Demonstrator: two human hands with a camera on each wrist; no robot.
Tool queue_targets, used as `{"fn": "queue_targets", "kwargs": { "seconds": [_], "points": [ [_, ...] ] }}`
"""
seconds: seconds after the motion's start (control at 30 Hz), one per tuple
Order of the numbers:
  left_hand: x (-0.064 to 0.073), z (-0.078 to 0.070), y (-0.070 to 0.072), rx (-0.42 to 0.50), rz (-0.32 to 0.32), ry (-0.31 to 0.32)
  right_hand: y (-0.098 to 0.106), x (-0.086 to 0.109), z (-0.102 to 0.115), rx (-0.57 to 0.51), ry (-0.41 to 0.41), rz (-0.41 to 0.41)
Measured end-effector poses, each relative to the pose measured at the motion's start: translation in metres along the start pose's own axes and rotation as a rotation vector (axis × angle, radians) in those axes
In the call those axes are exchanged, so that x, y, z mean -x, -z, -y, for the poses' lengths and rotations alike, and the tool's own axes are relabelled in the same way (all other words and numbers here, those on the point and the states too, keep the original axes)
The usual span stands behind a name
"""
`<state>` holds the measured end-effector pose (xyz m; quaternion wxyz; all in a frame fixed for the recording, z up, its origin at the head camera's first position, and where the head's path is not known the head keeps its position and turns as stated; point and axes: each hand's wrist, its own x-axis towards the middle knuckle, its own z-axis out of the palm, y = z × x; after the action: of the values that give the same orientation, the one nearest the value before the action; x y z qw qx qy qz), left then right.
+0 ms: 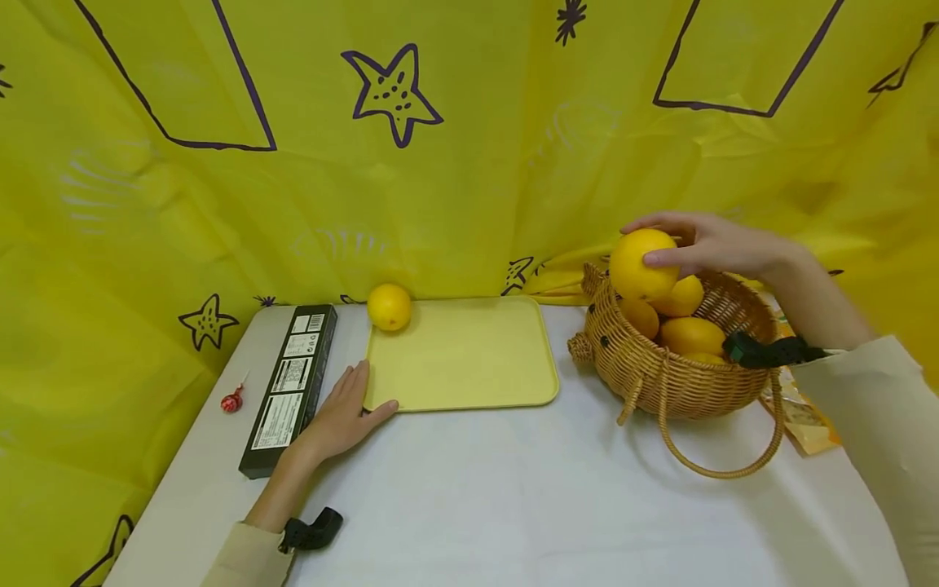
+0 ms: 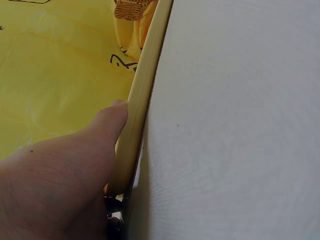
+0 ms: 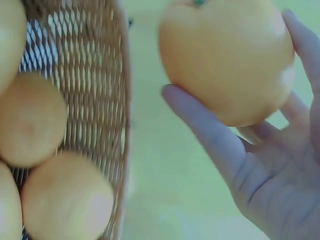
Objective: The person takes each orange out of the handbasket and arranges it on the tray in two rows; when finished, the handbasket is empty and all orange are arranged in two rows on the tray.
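Observation:
My right hand holds an orange above the far-left rim of a wicker basket shaped like a pig. In the right wrist view, thumb and fingers wrap the orange, whose green stem end faces up. Several more orange fruits lie inside the basket. My left hand rests at the near left corner of a pale yellow tray, fingers straight along its left side and thumb at the front edge. The thumb touches the tray's rim in the left wrist view. Another orange sits at the tray's far left corner.
A long black box with white labels lies left of the tray, beside my left hand. Farther left is a red lollipop. An orange-and-white packet lies partly behind the basket. A yellow curtain hangs along the table's back.

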<state>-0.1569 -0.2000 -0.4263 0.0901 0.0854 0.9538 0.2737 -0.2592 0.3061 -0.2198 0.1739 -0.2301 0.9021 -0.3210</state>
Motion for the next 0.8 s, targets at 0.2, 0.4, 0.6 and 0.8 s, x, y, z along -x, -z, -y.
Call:
{"fn": "queue_targets", "kwargs": {
  "seconds": [0.2, 0.4, 0.6, 0.8],
  "points": [
    [-0.001, 0.001, -0.001, 0.002, -0.010, -0.007, -0.026, -0.008, 0.032, -0.079, 0.080, -0.049],
    [-0.001, 0.002, -0.003, 0.005, -0.006, -0.001, -0.062, -0.017, 0.050, -0.210, 0.129, -0.010],
    [0.001, 0.002, -0.001, 0.009, -0.001, 0.001, -0.089, -0.017, 0.060, -0.281, 0.157, 0.003],
    [0.000, 0.001, 0.001, 0.012, -0.003, 0.005, -0.107, -0.015, 0.070, -0.346, 0.144, -0.015]
  ]
}}
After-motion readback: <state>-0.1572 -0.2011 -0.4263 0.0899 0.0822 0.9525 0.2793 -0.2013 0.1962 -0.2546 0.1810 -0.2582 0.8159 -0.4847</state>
